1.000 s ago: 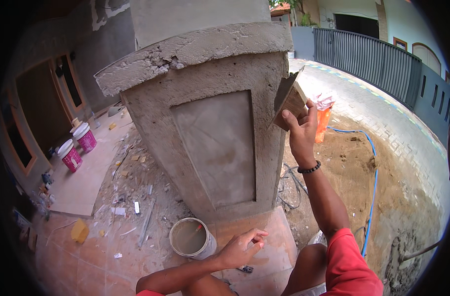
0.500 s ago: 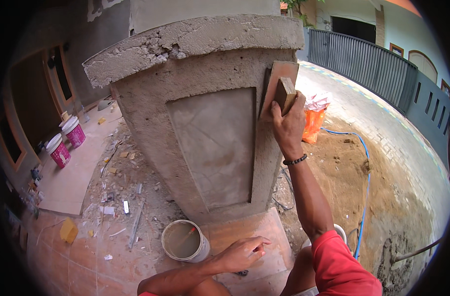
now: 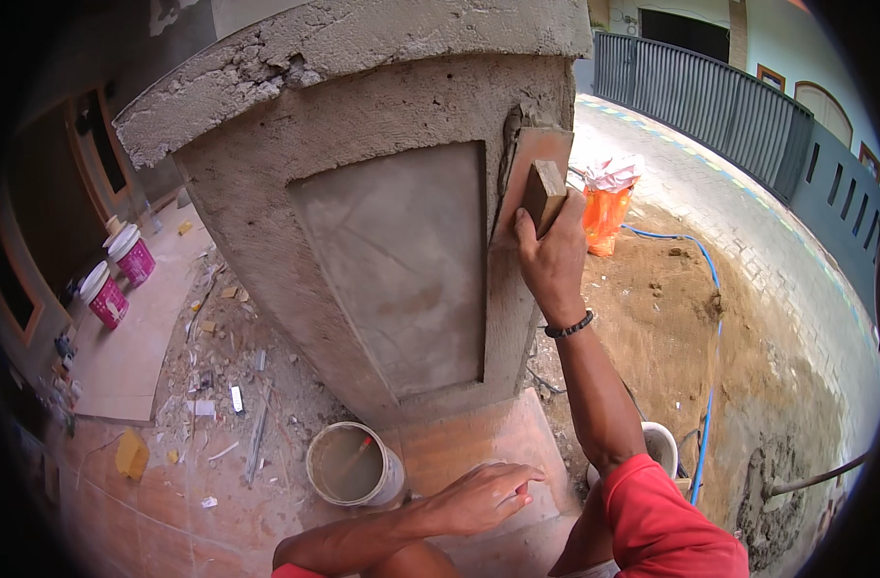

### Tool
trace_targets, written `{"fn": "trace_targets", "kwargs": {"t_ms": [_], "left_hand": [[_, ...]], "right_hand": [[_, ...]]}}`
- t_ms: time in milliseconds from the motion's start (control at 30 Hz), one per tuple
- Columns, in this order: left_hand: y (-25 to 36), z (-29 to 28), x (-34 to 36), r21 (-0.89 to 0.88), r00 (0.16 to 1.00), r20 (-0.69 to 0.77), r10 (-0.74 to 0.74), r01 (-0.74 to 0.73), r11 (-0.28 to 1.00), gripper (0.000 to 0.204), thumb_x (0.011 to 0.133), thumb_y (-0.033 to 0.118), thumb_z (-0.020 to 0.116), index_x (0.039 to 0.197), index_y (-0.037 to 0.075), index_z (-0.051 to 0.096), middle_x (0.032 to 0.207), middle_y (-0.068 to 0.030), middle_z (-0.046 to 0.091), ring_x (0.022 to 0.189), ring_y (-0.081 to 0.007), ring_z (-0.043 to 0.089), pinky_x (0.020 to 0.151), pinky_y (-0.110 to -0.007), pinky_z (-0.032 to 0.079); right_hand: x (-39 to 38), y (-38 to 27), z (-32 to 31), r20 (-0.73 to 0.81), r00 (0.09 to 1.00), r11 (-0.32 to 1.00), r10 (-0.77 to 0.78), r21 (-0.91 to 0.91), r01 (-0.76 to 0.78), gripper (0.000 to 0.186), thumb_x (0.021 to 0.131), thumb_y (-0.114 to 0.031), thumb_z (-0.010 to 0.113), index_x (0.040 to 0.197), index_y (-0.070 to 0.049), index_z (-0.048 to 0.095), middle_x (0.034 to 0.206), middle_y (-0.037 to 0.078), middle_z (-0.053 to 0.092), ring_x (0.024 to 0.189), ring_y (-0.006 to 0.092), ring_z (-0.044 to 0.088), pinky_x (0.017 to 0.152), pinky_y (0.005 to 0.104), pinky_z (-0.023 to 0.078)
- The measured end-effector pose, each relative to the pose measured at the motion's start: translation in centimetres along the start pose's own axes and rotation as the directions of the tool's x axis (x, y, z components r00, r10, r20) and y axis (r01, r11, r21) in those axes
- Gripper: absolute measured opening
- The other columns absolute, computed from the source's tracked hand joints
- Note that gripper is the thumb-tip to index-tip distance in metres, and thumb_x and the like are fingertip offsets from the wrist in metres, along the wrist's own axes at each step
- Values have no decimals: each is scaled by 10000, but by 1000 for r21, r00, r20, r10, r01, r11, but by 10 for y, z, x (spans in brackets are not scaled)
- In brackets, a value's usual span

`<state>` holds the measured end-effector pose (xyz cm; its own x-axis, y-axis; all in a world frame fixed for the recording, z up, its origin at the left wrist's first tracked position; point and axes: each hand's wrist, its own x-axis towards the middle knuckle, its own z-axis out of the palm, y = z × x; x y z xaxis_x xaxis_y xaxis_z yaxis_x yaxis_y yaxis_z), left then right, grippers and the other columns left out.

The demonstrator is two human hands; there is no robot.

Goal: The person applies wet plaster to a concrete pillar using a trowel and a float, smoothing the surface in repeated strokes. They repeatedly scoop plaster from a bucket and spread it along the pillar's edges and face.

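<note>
My right hand (image 3: 554, 265) grips the wooden block handle of a flat float (image 3: 522, 154), pressed against the right border of a grey plastered pillar (image 3: 238, 222). Wet mortar (image 3: 526, 118) shows along the float's upper and left edges. The pillar has a recessed smooth panel (image 3: 392, 270) left of the float and a rough, chipped ledge (image 3: 421, 24) above. My left hand (image 3: 488, 496) is low in front of the pillar, empty, with loosely curved, open fingers. Beside it stands a bucket of grey liquid (image 3: 355, 464) with a red-tipped stick in it.
Pink buckets (image 3: 108, 297) stand on a slab at the left, near scattered rubble (image 3: 228, 356). An orange sack (image 3: 606, 207), sandy ground (image 3: 671, 337) and a blue hose (image 3: 710, 405) lie right of the pillar. A white bucket (image 3: 660, 448) is behind my right arm.
The float has gone from tilted at the pillar's edge to flat on its face, with mortar now squeezed out around it. The pillar fills more of the view.
</note>
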<state>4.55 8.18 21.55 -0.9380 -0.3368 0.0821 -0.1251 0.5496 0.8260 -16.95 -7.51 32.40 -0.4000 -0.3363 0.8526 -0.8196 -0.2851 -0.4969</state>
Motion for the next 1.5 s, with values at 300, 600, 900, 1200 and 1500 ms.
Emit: {"fn": "trace_targets", "kwargs": {"t_ms": [300,600,900,1200,1500], "left_hand": [[-6,1,4,-23,999,50,10,-9,1000,312,956,155,569,1234,14,561,966,-127,628,950,-318,613,879,-442,459],[-3,-2,8,-2,994,19,112,-112,994,332,963,182,583,1250,17,564,983,-130,623,960,-321,598,886,-445,451],[-3,2,7,44,992,5,125,-125,991,339,962,184,581,1259,21,562,977,-138,622,949,-329,595,882,-453,451],[10,-4,7,59,995,21,99,-100,993,328,951,150,583,1251,19,563,962,-139,617,953,-332,594,875,-442,459],[9,-1,13,67,987,-10,160,-159,985,323,924,135,609,1222,17,570,965,-135,614,945,-337,591,866,-447,455]], "right_hand": [[-33,13,6,19,997,998,68,7,-68,520,857,-184,673,1203,74,383,979,355,561,880,543,568,730,575,458],[-67,20,7,69,972,975,223,4,-224,485,867,-179,671,1164,76,385,910,363,564,854,536,579,721,555,462],[-153,59,16,219,932,957,289,-37,-288,487,878,-180,669,1176,97,402,954,329,572,904,516,575,759,535,461],[-204,57,-57,236,902,926,362,22,-378,475,864,-186,687,1223,49,481,1005,260,588,929,430,600,794,463,478],[-48,-17,-51,200,976,991,-80,-91,100,530,828,-146,653,1279,44,450,1053,275,577,949,450,594,797,491,485]]}}
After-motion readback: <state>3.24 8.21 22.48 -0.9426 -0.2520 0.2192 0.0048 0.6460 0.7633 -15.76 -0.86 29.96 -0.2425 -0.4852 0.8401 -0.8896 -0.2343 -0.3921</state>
